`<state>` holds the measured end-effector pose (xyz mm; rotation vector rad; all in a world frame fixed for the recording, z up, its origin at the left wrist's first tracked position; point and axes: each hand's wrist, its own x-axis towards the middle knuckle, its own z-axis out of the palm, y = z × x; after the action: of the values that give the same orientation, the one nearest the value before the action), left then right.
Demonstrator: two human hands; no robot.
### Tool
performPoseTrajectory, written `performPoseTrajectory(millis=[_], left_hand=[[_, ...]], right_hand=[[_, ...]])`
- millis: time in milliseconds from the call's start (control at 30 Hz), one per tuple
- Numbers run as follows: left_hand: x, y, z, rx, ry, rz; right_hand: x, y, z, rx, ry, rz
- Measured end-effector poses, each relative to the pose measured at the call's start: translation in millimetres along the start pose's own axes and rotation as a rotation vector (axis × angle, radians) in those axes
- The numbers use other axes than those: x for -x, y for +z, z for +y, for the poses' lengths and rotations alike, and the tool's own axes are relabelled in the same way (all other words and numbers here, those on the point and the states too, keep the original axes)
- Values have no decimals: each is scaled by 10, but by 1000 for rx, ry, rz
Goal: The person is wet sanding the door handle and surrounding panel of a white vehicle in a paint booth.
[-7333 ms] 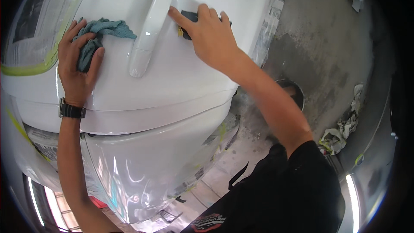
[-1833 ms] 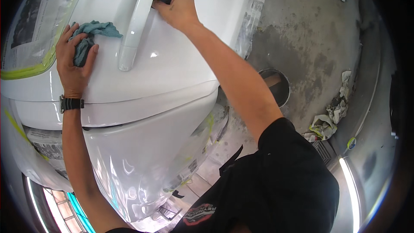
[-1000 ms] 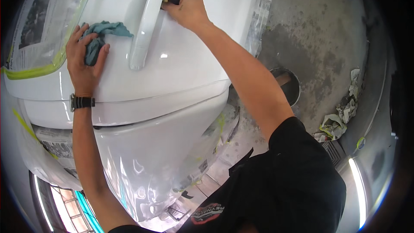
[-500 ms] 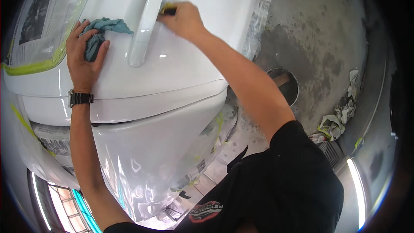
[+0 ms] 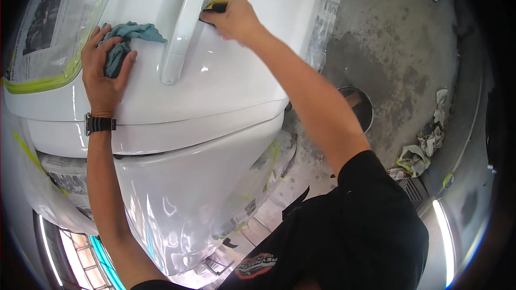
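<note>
The right hand (image 5: 239, 20), bent left, has its grip clamped on a black-and-yellow pad (image 5: 217, 6) just right of the white handle (image 5: 185, 27); farther left, the left hand (image 5: 104, 86) arches, grip closed around a teal cloth (image 5: 135, 31).

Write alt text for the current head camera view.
A person's right hand holds a small black-and-yellow pad beside the handle of a white car door. The left hand holds a crumpled teal cloth against the door, near newsprint masking edged with yellow-green tape.
</note>
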<state>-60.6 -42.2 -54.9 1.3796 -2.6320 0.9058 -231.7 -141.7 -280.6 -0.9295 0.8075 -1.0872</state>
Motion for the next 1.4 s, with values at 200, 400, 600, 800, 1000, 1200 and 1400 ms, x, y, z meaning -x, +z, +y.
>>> performPoseTrajectory(millis=[200, 400, 600, 800, 1000, 1200, 1400], left_hand=[[0, -25, 7, 3, 23, 0], [-6, -16, 13, 8, 12, 13], [1, -35, -21, -12, 13, -8], [-2, 4, 8, 13, 8, -3], [-17, -17, 41, -11, 2, 1], [7, -46, 8, -22, 4, 4], [10, -4, 8, 17, 11, 8]], right_hand=[[-107, -10, 114, 71, -287, 146], [-111, -44, -55, 96, -296, 210], [153, 100, -15, 148, 34, -94], [12, 211, 198, 102, -156, 156], [-139, -30, -44, 117, -124, 51], [-116, -35, -203, 299, -203, 114], [-86, 32, 80, 305, -476, 219]])
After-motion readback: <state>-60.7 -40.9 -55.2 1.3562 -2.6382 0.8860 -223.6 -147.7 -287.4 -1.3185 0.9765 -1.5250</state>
